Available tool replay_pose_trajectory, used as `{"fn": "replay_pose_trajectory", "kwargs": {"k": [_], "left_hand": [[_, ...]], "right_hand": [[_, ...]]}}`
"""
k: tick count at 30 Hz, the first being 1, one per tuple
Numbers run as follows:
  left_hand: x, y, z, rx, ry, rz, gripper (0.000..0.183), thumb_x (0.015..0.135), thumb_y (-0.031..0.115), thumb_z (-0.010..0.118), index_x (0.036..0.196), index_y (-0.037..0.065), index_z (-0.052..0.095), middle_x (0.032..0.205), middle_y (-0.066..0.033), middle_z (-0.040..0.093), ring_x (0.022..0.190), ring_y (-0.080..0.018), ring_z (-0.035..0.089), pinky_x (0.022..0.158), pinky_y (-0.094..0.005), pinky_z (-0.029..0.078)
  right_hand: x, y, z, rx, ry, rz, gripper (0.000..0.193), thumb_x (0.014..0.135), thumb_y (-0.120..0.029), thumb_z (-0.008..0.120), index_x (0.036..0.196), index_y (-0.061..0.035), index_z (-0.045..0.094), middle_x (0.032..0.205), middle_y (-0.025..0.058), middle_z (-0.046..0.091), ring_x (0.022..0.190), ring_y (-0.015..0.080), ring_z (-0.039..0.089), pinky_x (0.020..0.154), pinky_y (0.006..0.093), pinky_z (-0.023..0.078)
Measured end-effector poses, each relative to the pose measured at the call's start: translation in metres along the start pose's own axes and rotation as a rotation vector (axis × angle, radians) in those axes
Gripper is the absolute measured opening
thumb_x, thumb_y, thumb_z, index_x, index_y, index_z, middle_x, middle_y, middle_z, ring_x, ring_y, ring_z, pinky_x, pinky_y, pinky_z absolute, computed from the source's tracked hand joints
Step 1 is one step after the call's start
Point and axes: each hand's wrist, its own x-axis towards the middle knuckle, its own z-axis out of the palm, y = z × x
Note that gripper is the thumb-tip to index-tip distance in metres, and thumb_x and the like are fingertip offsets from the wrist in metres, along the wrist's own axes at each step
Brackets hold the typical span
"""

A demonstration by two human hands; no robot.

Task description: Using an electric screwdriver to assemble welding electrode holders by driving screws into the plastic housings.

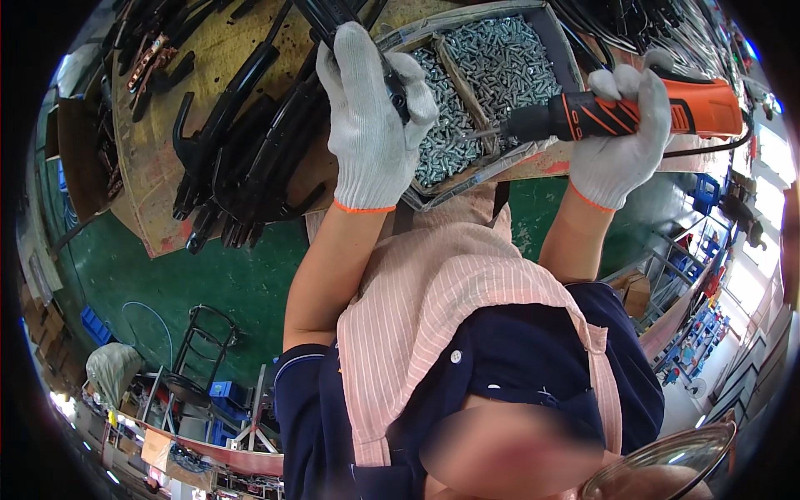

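Orange power screwdriver (583,115) sits gripped in the right hand (625,150); the left hand (371,125) clasps a black tube (330,15), apparently metal.

Head-worn fisheye view (wide, near), downward over both hands (371,133) and the workbench (154,171).

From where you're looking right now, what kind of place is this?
It looks like a factory workshop. You can tell from the divided box full of small silver screws, the orange-and-black electric screwdriver, and the pile of long black parts on the workbench.
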Motion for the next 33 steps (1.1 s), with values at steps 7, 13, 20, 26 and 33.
{"fn": "replay_pose_trajectory", "kwargs": {"k": [7,13,20,26,33], "left_hand": [[0.008,-0.008,-0.014,0.420,0.094,0.090,0.040,0.105,0.033,0.046,0.137,0.013,0.029,0.091,-0.0077,0.058,0.064,-0.0110,0.057,0.048,-0.0194,0.047],[-0.001,0.005,0.009,0.003,0.073,-0.038,0.035,0.107,0.044,0.039,0.131,0.020,0.034,0.087,-0.0065,0.059,0.061,-0.0111,0.057,0.047,-0.0196,0.046],[0.005,-0.004,0.000,0.136,0.058,0.052,0.041,0.102,0.058,0.040,0.117,0.020,0.042,0.082,-0.0063,0.061,0.055,-0.0135,0.056,0.042,-0.0216,0.042],[0.002,0.003,0.009,0.000,0.069,0.001,0.044,0.099,0.063,0.043,0.107,0.020,0.047,0.079,-0.0056,0.062,0.055,-0.0132,0.056,0.042,-0.0217,0.041],[0.000,0.008,0.023,0.051,0.163,0.025,0.049,0.097,0.066,0.043,0.101,0.018,0.051,0.076,-0.0052,0.062,0.055,-0.0130,0.056,0.042,-0.0218,0.039]], "right_hand": [[0.003,-0.003,0.005,0.148,0.050,0.088,0.021,0.094,-0.007,0.061,0.114,-0.0029,0.053,0.075,0.0007,0.044,0.070,0.0103,0.040,0.071,0.0267,0.041],[0.012,-0.005,-0.014,0.363,-0.044,0.165,0.026,0.094,-0.007,0.061,0.119,-0.0051,0.054,0.079,0.0041,0.055,0.072,0.0107,0.050,0.072,0.0287,0.045],[0.006,-0.007,0.003,0.167,0.079,0.077,0.018,0.094,-0.006,0.061,0.109,-0.0036,0.053,0.073,0.0000,0.042,0.069,0.0105,0.039,0.069,0.0257,0.040],[0.003,-0.003,0.005,0.109,0.080,0.044,0.021,0.094,-0.007,0.061,0.113,-0.0040,0.052,0.073,-0.0002,0.042,0.069,0.0107,0.039,0.069,0.0261,0.040],[0.004,-0.005,0.002,0.144,0.047,0.084,0.019,0.094,-0.007,0.060,0.111,-0.0041,0.052,0.074,-0.0003,0.042,0.070,0.0107,0.038,0.069,0.0259,0.039]]}}
